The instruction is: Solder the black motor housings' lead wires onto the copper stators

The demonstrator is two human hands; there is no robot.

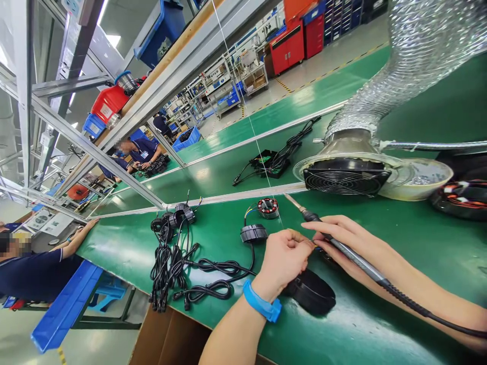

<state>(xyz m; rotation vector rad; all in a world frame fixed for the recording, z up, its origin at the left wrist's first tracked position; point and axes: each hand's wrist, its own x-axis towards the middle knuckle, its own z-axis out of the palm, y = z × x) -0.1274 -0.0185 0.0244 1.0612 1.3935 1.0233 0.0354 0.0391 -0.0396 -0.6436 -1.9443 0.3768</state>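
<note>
A big factory hall, seen on a tilt, with red tool cabinets [287,48] far off. Two other people at work, one at a far bench [139,152] and one off to the left [34,268], both well apart from the two hands.

Nearest, a long green work bench [384,324], with a metal strip [232,198] along its far side. On it, a silver hose [418,56] ending in a black fan [346,176], just beside a white dish [414,180]. Also a heap of black cords [171,268], a black round cap [253,233] and a small coil ring [268,208].

Near the front of the bench, a black round part [310,291], right under the left hand [283,266], which has a blue wrist band [262,301]. Left fingers [300,241] pressed together, pinching what looks like a thin wire [314,247], though too small to tell for sure. Right hand [335,235] around a soldering iron [353,253], fingers curled on the grip.

Burn risk from the bare iron tip [291,201], close to the left hand, with any slip. Snag risk from the iron's cord [429,314]. Tight room between the hands; more room to the right.
</note>
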